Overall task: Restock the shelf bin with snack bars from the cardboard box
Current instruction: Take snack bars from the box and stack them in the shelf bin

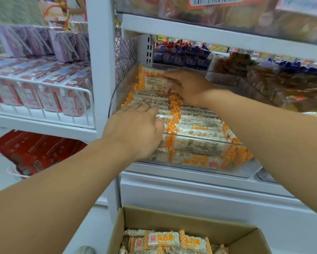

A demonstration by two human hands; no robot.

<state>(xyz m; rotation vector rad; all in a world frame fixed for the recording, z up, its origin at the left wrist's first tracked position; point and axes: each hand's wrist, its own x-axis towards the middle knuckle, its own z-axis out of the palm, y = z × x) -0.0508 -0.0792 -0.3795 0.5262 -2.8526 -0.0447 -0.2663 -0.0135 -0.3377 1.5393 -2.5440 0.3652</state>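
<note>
Your right hand (186, 85): fingertips blurred, grip on snack bars (194, 123) unreadable. Cardboard box (181, 220) at 6 o'clock cut by bottom edge. Price tags (199, 44) at 12 o'clock too small.

- To my left, pink drink cartons (44, 88) fill a white wire-fronted shelf (44, 114).
- Purple boxes (44, 43) stand behind them.
- Red packages (34, 151) lie on the shelf below.
- Blue-and-red wrapped sweets (181, 54) and brown wrapped snacks (264, 79) sit in neighbouring clear bins.
</note>
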